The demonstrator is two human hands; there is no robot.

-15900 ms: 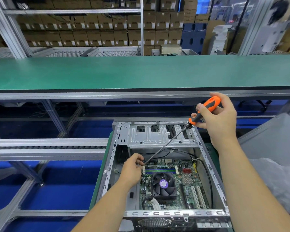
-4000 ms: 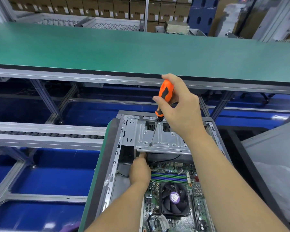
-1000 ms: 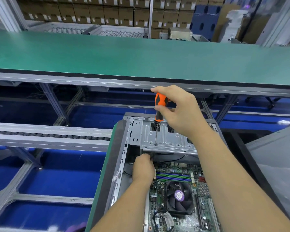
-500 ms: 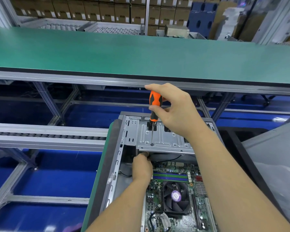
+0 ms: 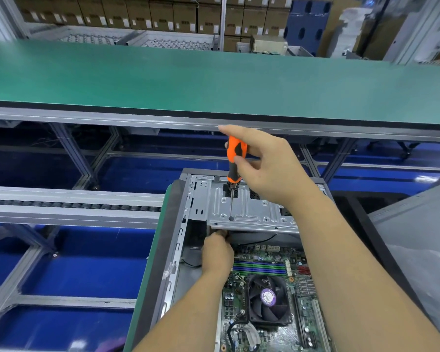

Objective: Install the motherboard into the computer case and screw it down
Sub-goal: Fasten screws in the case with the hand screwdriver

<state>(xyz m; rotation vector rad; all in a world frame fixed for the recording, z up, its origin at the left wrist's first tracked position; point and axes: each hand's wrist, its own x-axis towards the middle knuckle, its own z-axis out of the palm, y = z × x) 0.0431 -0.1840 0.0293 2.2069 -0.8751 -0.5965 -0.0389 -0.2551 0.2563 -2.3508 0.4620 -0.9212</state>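
While upright — screwdriver (image 5: pixel 236 153) in right hand (image 5: pixel 267 166)

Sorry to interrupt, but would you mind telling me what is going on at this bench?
A person is fastening a motherboard inside an open computer case. The right hand holds an orange screwdriver upright, its shaft passing down through a hole in the metal bracket. The left hand reaches under that bracket at the board's far corner; what its fingers hold is hidden.
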